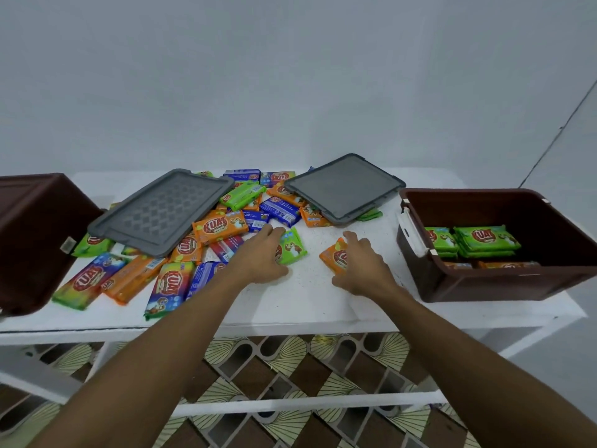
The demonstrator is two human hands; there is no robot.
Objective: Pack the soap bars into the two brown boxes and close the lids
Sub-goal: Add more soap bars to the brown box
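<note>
— Where are we in the packing?
— Partway, by our reckoning: we are taking up two more bars. Our left hand [261, 255] lies over a green bar [295, 247] and our right hand [363, 265] over an orange bar [334, 258]. Each bar sits between thumb and fingers on the bare middle of the table [307, 302]. We cannot tell whether either grasp has clamped tight.
— And the boxes?
— The right brown box [484, 286] stands open at the table's right end, with green bars stacked over orange ones inside. The left brown box [32, 234] sits at the left edge, seemingly tipped, its inside hidden from us. Most of the soap bars [219, 226] lie loose in a heap between the two.
— The lids?
— Both are off. The left grey lid [161, 211] and the right grey lid [345, 189] rest tilted on the heap.
— What next?
— We judge we need a firm hold on both bars, then a carry to the right box, laying them flat beside the stacks. The wrappers look slick, so a loose pinch may slip.
— And the room?
— A white speckled tabletop, a patterned brown-and-cream floor [290, 367] below, and a plain pale wall [290, 76] behind
</note>
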